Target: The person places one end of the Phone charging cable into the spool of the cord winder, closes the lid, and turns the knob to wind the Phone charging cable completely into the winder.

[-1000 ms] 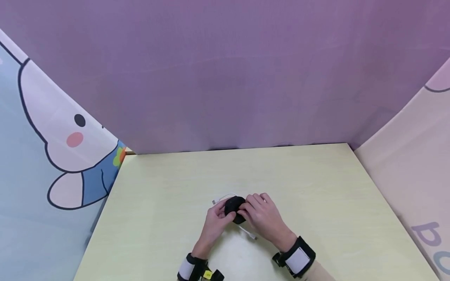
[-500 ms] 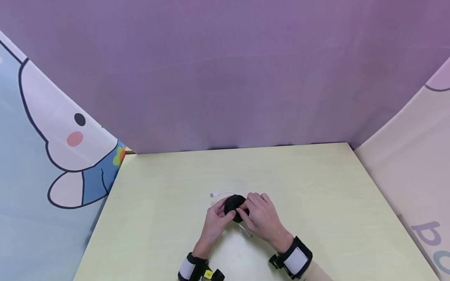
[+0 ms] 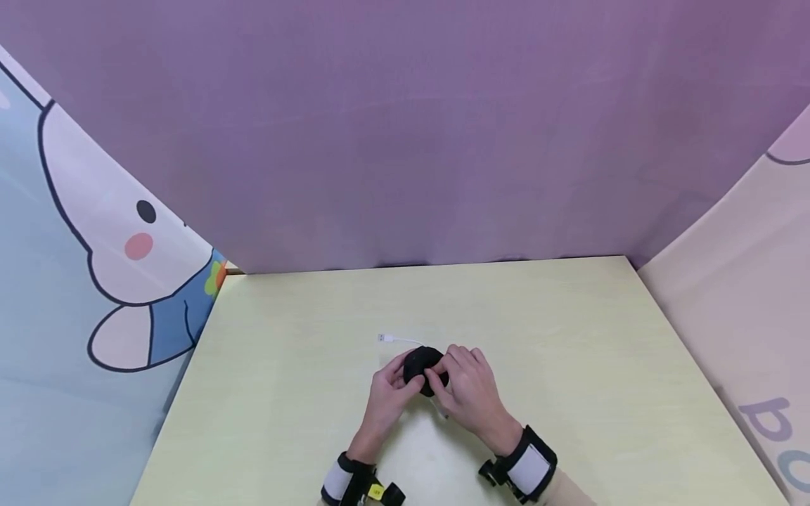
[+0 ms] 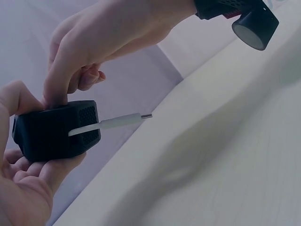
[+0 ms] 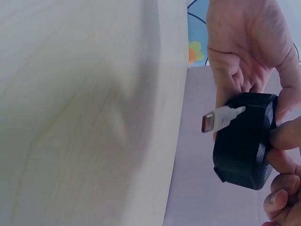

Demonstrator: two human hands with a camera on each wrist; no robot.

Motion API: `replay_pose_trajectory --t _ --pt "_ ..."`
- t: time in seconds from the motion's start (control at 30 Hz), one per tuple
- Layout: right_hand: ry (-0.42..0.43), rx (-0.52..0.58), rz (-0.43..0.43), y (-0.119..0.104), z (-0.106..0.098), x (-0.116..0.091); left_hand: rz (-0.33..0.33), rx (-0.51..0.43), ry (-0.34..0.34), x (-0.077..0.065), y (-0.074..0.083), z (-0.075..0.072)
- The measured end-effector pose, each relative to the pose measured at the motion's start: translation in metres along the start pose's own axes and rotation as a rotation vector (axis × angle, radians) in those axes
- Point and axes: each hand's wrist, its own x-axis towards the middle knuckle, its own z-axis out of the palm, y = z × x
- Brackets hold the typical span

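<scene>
A black, faceted cable winder point(image 3: 420, 361) is held above the table between the two hands. My left hand point(image 3: 387, 399) grips it from the left, with fingers behind and thumb on the near side. Thumb and fingers of my right hand point(image 3: 476, 393) pinch at its right face; what they pinch there is hidden. From the far side runs a white cable with a USB-A plug point(image 3: 385, 338), pointing left. On the near side a short white USB-C plug point(image 4: 122, 121) sticks out from the case. The right wrist view shows the USB-A plug point(image 5: 214, 120) close to the case's side.
Under the hands lies a pale wooden table point(image 3: 304, 316). A purple curtain point(image 3: 405, 140) hangs along its back edge, with printed panels at the left point(image 3: 114, 253) and right point(image 3: 728, 281). Both wrists wear strapped cameras.
The USB-A plug has moved farther out from the winder, toward the back. The near plug has shifted left and closer to the winder. The right hand and wrist have moved slightly left.
</scene>
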Motion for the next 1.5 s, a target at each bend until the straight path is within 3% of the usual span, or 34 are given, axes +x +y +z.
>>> replay_pose_trajectory --t 0.2,0.57,0.87,1.5 --pt "0.031 0.014 0.045 -0.003 0.001 0.001 0.0 -0.018 0.009 0.0 0.0 0.002" --pt "0.01 0.047 0.138 -0.007 0.003 0.0 0.004 -0.008 0.022 -0.001 -0.001 0.005" --pt "0.031 0.056 0.17 -0.009 0.002 0.001 0.005 -0.016 0.026 -0.002 -0.002 0.007" --pt "-0.003 0.104 0.298 -0.014 0.005 0.0 0.014 -0.006 0.038 -0.002 -0.007 0.008"
